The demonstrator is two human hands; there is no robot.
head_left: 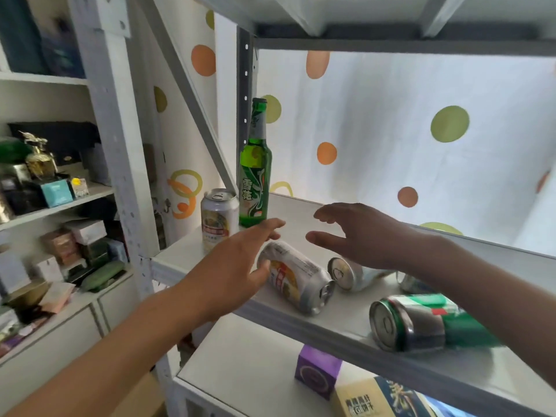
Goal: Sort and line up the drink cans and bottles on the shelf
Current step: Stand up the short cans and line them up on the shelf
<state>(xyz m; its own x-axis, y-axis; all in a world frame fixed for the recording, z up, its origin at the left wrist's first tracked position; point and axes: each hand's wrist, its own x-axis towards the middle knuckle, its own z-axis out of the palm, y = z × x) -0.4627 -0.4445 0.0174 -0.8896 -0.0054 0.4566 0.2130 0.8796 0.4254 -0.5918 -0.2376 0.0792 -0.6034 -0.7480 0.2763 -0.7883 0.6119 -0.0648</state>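
Step judged: lying cans to be stood up and lined beside green bottle (255, 164). Left hand (240, 260) open, fingers spread over fallen silver can (296, 276), nothing gripped yet. Right hand (358, 236) open, held above second silver can (352, 272), empty. Fallen silver can best taken round middle, tipped upright, set just right of bottle on shelf (301, 212). Upright can (218, 219) already placed left of bottle. Green can (412, 322) lying well right of bottle, near front edge; rolling off likely if nudged.
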